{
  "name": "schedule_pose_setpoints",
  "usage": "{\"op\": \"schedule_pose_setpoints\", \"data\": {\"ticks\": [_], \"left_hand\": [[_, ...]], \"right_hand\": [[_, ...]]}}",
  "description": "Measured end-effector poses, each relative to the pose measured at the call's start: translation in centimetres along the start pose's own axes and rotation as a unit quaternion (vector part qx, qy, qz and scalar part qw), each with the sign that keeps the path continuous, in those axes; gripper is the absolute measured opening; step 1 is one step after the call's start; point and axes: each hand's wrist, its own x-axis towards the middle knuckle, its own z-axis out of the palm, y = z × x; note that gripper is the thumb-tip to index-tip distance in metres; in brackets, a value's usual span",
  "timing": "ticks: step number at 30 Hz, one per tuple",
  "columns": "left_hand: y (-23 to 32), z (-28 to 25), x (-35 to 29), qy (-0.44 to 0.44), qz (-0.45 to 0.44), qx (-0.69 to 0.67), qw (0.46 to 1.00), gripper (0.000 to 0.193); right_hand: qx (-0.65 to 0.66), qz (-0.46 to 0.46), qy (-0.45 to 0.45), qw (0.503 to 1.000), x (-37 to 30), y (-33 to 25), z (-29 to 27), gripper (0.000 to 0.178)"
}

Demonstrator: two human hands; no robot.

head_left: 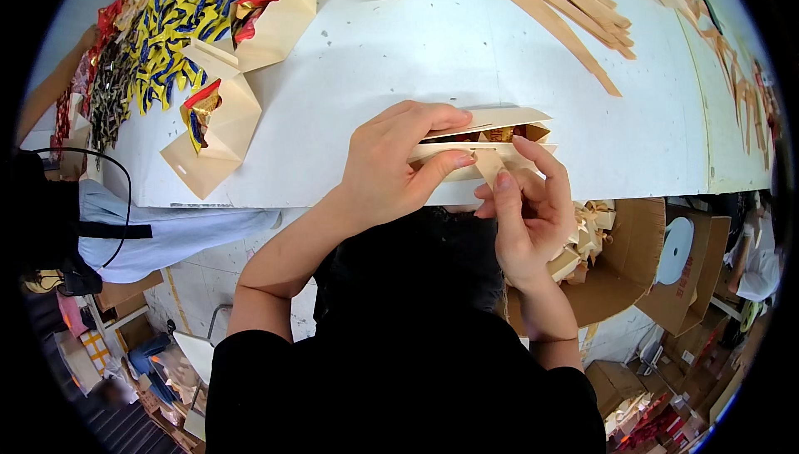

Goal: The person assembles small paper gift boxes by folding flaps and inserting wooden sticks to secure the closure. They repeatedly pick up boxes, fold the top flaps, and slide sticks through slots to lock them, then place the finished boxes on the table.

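Observation:
Near the table's front edge, a small cream paper box is partly closed, with gold and dark wrapped pieces showing through the gap. My left hand grips its left end, fingers over the far side and thumb on the near panel. A flat tan ribbon comes out at the near panel by a slot. My right hand pinches the ribbon between thumb and fingers, its index finger raised by the box's right end. How the ribbon runs inside the box is hidden.
Loose tan ribbons lie at the far right of the white table. Open cream boxes with sweets stand at left, beside a heap of yellow-and-blue wrapped sweets. Below the table edge, a cardboard carton holds several cream boxes.

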Motion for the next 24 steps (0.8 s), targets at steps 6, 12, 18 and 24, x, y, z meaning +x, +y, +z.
{"op": "schedule_pose_setpoints", "data": {"ticks": [6, 12, 18, 24], "left_hand": [[-0.1, 0.1, 0.2, 0.005, 0.018, 0.001, 1.0, 0.034], [-0.3, 0.0, 0.1, -0.004, 0.045, 0.009, 0.999, 0.035], [0.5, -1.0, 0.3, -0.058, -0.062, -0.108, 0.99, 0.042], [1.5, -1.9, 1.0, -0.105, -0.073, -0.089, 0.988, 0.042]], "right_hand": [[0.024, -0.017, 0.014, 0.999, 0.4, 0.9, 0.4, 0.033], [-0.018, -0.006, 0.005, 1.0, 0.8, 0.6, 0.6, 0.033], [-0.123, 0.018, -0.044, 0.991, 1.5, -0.7, -0.2, 0.028], [-0.13, 0.035, -0.045, 0.99, 1.5, -1.0, -0.5, 0.026]]}}
